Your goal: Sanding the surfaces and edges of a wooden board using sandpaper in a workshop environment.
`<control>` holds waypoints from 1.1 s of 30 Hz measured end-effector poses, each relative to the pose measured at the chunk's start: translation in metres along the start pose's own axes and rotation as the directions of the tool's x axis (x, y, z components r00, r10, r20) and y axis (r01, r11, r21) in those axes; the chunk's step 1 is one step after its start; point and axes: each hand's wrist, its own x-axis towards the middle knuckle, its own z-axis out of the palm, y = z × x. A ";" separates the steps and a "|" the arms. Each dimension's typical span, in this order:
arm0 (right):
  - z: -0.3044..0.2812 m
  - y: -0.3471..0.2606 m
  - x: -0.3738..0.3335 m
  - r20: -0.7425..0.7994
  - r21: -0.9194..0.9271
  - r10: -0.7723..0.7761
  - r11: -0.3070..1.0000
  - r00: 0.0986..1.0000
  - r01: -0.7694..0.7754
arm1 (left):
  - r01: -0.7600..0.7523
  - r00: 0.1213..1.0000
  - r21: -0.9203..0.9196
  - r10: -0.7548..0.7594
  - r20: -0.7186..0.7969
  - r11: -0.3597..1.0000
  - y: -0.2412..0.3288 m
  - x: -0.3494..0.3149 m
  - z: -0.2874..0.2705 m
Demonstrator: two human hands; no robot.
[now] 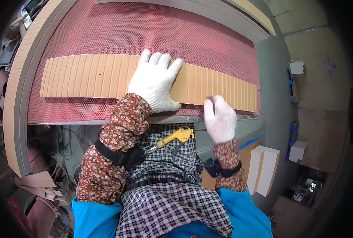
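Note:
A long tan grooved board [85,77] lies crosswise on a red textured mat [144,29]. It has a small dark hole left of its middle and a tiny one toward its right end. My left hand [154,81], in a white knit glove, lies flat across the board with fingers and thumb spread. Gloved in white too, my right hand [220,119] is closed at the board's near edge, right of the middle. Its fingertips are slightly blurred, and whatever they may pinch is hidden.
Stacked grooved boards [23,79] border the mat on the left, and more stacked panels [240,18] line its far side. A yellow air blow gun [176,137] hangs at the table's near edge. White blocks [264,170] stand at right; scraps [37,184] lie lower left.

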 end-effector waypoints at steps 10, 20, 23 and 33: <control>0.011 0.013 0.073 0.016 -0.004 -0.069 0.998 0.998 0.069 | 0.007 1.000 -0.013 -0.006 0.019 1.000 0.002 0.002 -0.005; 0.013 0.009 0.086 0.081 -0.138 0.041 0.990 0.996 -0.029 | 0.003 1.000 -0.017 -0.003 0.019 1.000 0.001 0.002 -0.002; 0.007 0.008 0.032 -0.036 -0.019 -0.046 0.999 0.998 0.045 | 0.004 1.000 -0.032 -0.004 0.028 0.999 0.003 0.004 -0.003; 0.000 -0.006 -0.024 -0.028 0.051 0.044 0.998 0.999 -0.042 | -0.002 1.000 -0.026 0.003 0.011 1.000 0.001 0.002 0.004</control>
